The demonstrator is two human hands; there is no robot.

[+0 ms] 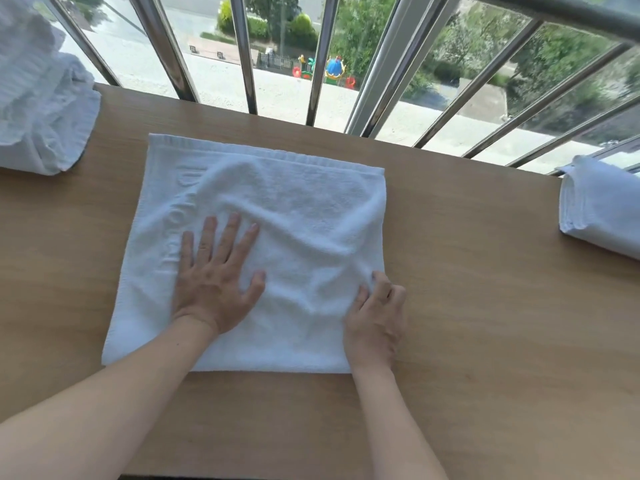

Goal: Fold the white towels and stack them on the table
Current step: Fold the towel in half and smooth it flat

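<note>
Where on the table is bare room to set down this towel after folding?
Bare wood lies between the spread towel and the folded towels at the right, and along the near edge of the table. The far-left corner is crowded by the crumpled towel pile.

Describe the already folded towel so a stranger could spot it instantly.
Start at the light wooden table set against the metal window bars. Go to its far right edge: the neatly folded white towel lies there. Unlike the crumpled white heap at left and the flat white towel in the middle, it shows stacked layered edges.
</note>
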